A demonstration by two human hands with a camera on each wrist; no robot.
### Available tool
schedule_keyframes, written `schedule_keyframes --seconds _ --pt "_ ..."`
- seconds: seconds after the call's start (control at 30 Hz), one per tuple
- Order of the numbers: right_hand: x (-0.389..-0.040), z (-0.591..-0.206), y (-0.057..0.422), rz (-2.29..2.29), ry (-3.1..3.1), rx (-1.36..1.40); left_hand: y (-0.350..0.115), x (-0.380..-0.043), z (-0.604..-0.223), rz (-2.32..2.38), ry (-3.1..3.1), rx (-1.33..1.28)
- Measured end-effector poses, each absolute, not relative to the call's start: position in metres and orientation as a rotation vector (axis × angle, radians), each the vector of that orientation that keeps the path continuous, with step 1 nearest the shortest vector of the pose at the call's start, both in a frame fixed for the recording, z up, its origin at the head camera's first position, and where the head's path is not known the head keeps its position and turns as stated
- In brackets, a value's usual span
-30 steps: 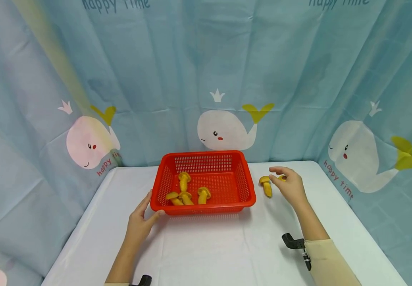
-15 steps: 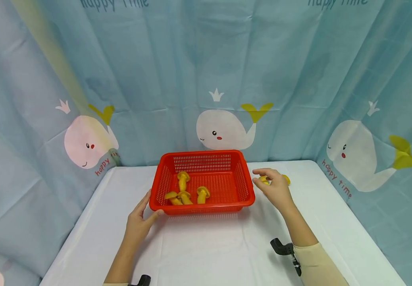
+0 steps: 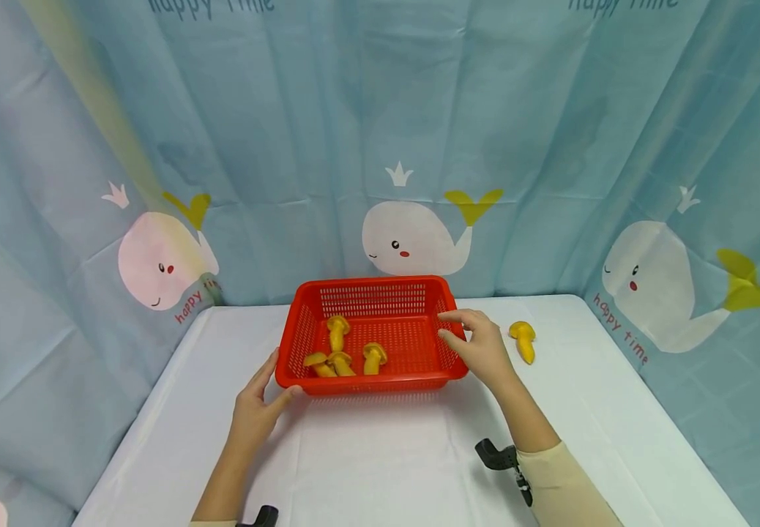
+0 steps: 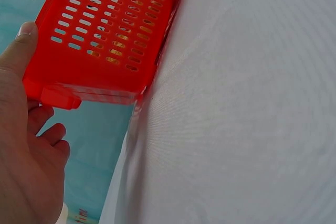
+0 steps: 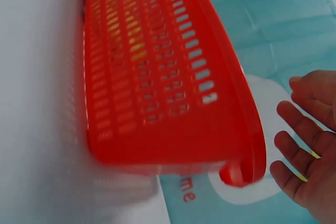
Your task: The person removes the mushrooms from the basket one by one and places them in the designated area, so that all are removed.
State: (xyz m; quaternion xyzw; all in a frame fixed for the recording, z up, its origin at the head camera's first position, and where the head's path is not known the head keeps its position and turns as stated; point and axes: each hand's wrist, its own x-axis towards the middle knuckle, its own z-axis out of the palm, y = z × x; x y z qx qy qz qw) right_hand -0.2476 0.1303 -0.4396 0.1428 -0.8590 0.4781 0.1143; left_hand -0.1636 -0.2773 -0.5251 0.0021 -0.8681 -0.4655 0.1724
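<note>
My left hand (image 3: 256, 410) holds the near left corner of a red plastic basket (image 3: 367, 382), thumb at the front and fingers along its left side. In the left wrist view the thumb (image 4: 23, 38) lies at the basket's rim. Several yellow mushrooms (image 3: 374, 357) lie inside, mostly toward the left. At the basket's right rim hovers my right hand (image 3: 485, 355), thumb and forefinger parted. The right wrist view shows its fingers (image 5: 296, 153) spread beside the basket (image 5: 173, 145), gripping nothing. Another yellow mushroom (image 3: 523, 342) lies on the table to its right.
A white cloth covers the table (image 3: 380, 454). Behind and along both sides hangs a blue curtain (image 3: 327, 146) printed with whales, close to the table's far edge. Black wrist mounts (image 3: 497, 455) stick out near the sleeves.
My right hand has moved left from the rightmost mushroom to the basket's right rim, uncovering that mushroom. The mushroom nearer the basket is now out of sight behind the hand. My left hand stays put.
</note>
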Motion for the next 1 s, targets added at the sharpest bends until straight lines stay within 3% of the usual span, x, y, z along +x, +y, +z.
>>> schedule_keyframes --seconds 1.0 --pt "-0.277 -0.431 0.052 1.366 -2.57 0.601 -0.277 -0.164 -0.525 -1.325 -2.476 0.02"
